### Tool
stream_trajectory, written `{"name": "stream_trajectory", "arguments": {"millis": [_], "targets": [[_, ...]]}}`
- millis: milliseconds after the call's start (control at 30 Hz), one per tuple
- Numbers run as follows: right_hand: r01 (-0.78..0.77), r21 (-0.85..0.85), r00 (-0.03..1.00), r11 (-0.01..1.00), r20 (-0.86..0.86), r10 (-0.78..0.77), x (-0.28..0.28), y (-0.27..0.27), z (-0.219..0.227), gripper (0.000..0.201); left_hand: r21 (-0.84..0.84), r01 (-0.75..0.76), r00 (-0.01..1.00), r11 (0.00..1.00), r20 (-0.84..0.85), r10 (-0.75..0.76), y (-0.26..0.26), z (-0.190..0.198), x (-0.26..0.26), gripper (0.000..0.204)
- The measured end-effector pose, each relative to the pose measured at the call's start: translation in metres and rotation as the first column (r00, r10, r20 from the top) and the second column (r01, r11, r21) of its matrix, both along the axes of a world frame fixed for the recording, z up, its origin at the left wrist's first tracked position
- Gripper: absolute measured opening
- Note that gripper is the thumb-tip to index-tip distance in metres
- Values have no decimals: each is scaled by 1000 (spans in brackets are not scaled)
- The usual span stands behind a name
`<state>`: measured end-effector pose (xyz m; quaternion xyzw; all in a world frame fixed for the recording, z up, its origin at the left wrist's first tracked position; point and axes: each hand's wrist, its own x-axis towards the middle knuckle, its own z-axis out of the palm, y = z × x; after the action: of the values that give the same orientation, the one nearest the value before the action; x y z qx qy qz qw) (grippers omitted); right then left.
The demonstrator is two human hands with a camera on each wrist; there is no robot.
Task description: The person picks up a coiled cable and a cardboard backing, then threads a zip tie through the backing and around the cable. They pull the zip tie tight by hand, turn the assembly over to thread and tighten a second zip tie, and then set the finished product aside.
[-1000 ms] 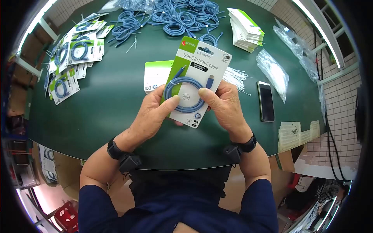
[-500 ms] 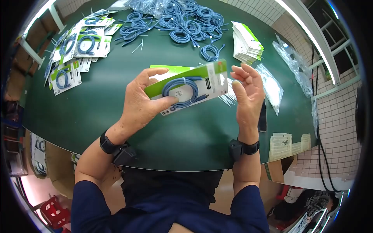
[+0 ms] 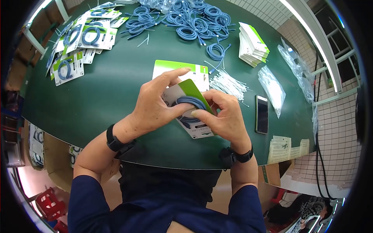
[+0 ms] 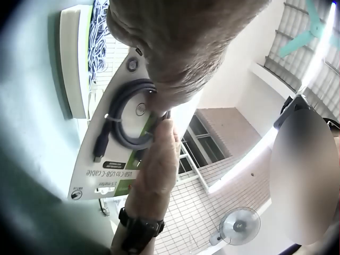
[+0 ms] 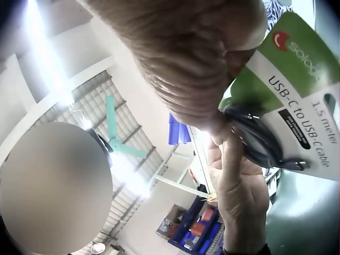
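Both hands hold one green-and-white cable card (image 3: 199,130) above the table, with a coiled blue cable (image 3: 189,101) on its face. The left hand (image 3: 155,103) pinches its left side, thumb on the coil. Opposite, the right hand (image 3: 225,116) grips the other side, its thumb also at the coil. Turned round, the card has its printed heading low in the head view. In the left wrist view the coil (image 4: 119,114) shows a tie round it; the right wrist view shows the card's green end (image 5: 289,58). Under the hands lies another card (image 3: 163,66) on the table.
Packed cards (image 3: 70,72) are heaped at the left, loose blue cables (image 3: 190,23) at the back. White ties (image 3: 229,84), a card stack (image 3: 252,44), a clear bag (image 3: 272,89), a phone (image 3: 262,114) and taped paper (image 3: 281,149) are on the right.
The card has been turned so its heading end points down toward the body. The right hand, off the card half a second ago, has come back to grip it.
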<state>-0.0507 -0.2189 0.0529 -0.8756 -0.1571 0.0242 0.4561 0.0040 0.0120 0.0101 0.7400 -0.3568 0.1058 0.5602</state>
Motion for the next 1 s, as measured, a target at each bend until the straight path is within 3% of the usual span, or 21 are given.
{"name": "stream_trajectory", "arguments": {"millis": [100,133,200,233,367,500,533,600,633,733,800,900,1000], "targets": [[43,121,999,992,-19,-41,2,-3,-15,37,-154,-105,974,982,-217,70,-2,-3,-2,72],[62,234,998,970,-17,-59,4,-1,-19,36,-157,-104,974,982,-216,69,-4,-4,-1,72],[96,449,995,888,-24,-96,5,0,-26,33,-416,-39,843,909,-501,-194,-7,-5,-1,60],[98,448,995,889,-27,-95,5,0,-28,33,-537,-45,731,842,-592,-339,-8,-6,0,54],[49,470,998,881,-67,-19,8,0,-35,32,-384,48,686,922,-658,-310,4,-6,4,39],[69,496,996,865,-80,-34,10,2,-39,38,-380,97,749,920,-581,-319,7,-9,6,37],[99,405,978,909,130,-164,10,6,-35,40,-380,96,748,920,-582,-319,6,-9,5,37],[220,236,774,947,548,-317,9,11,-25,44,-402,80,775,912,-551,-310,4,-8,2,37],[218,234,774,948,550,-314,8,11,-22,44,-413,73,789,908,-533,-305,3,-6,1,36],[259,20,621,966,762,-182,1,7,-15,39,-333,23,821,943,-532,-208,2,13,-11,32],[255,11,626,967,760,-174,2,12,-14,36,-290,3,834,957,-527,-162,1,16,-15,29],[247,-15,640,969,753,-152,2,18,-14,29,-70,-70,957,995,-285,47,-4,2,-16,23],[261,-10,645,965,746,-166,4,18,-15,33,-74,-109,978,991,-186,94,-9,-5,-14,23]]}}
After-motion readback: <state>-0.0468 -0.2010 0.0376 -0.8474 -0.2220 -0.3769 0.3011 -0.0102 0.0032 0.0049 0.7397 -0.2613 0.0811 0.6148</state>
